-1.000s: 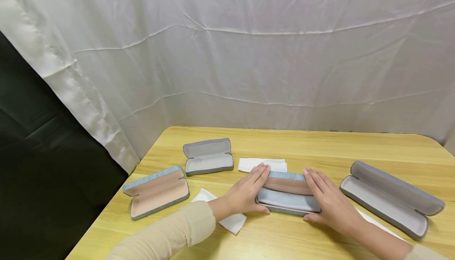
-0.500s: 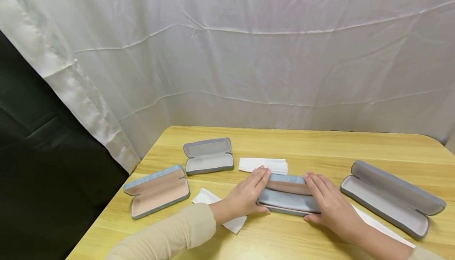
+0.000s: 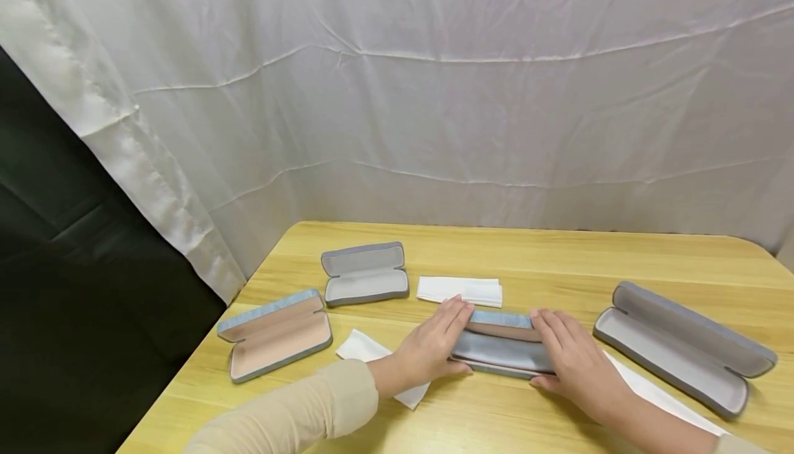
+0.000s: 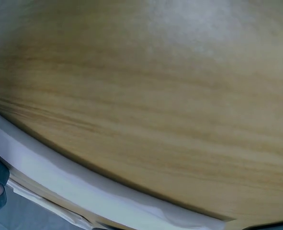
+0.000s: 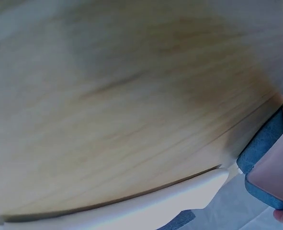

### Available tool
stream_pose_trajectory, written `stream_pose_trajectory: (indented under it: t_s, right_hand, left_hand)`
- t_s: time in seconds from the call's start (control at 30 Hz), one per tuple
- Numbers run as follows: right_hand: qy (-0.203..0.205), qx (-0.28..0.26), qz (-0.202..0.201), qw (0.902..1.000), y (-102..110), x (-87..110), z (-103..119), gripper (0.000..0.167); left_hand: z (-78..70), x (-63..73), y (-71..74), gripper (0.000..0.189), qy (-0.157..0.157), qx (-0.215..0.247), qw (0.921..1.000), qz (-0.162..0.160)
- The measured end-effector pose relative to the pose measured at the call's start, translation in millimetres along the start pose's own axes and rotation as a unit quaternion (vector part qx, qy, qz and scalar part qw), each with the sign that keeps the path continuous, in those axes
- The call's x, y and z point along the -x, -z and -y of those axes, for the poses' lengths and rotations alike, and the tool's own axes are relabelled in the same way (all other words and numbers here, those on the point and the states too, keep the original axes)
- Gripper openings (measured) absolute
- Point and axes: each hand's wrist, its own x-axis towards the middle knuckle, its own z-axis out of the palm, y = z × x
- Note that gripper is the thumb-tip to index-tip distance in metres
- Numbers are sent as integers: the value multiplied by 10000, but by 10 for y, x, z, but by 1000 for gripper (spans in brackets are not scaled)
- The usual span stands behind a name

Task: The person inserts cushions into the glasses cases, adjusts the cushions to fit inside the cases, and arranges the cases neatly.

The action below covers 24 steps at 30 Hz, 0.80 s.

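In the head view my left hand (image 3: 431, 351) and right hand (image 3: 577, 364) hold a blue glasses case (image 3: 504, 319) at its two ends. Fingers lie over its lid, thumbs sit at the front edge of the base. The lid is partly lowered, showing a narrow strip of pinkish lining. A folded blue-grey cloth (image 3: 509, 352) lies inside the base. At the right border of the right wrist view, fingertips touch a blue case (image 5: 268, 143). A white cloth (image 3: 366, 346) lies under the left wrist, and another white cloth (image 3: 651, 392) beside the right forearm.
Three glasses cases stand with lids up: a blue one with peach lining (image 3: 279, 344) at left, a small grey one (image 3: 366, 283) behind it, and a long grey one (image 3: 682, 357) at right. A folded white cloth (image 3: 462, 289) lies behind the held case. A pale curtain (image 3: 465, 130) hangs beyond the table.
Both hands' fingers have come down and toward the person with the lid, so the held case's opening is narrower. The other cases and the cloths stay in place.
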Motion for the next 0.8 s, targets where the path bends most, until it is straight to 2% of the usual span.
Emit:
stream_pose_trajectory:
  t_s: [0.3,0.43,0.53,0.6,0.8]
  right_hand:
    - [-183,-44,169,9997,15,-17,-3,108]
    - [-321,-218,374,9985,28,-19,-13,107]
    - [-494,-415,588,9962,43,-25,-23,103]
    - [-604,-552,696,9942,47,-30,-34,101]
    - [-692,-827,680,9918,30,-15,-69,98]
  left_hand:
    - [7,-20,-6,101,163,277,9994,137]
    - [24,-43,3,98,255,549,9962,620]
    - [37,-63,29,95,370,761,9905,1086]
    - [47,-74,40,94,436,943,9866,1258]
    - [67,-86,47,96,379,1179,9848,1219]
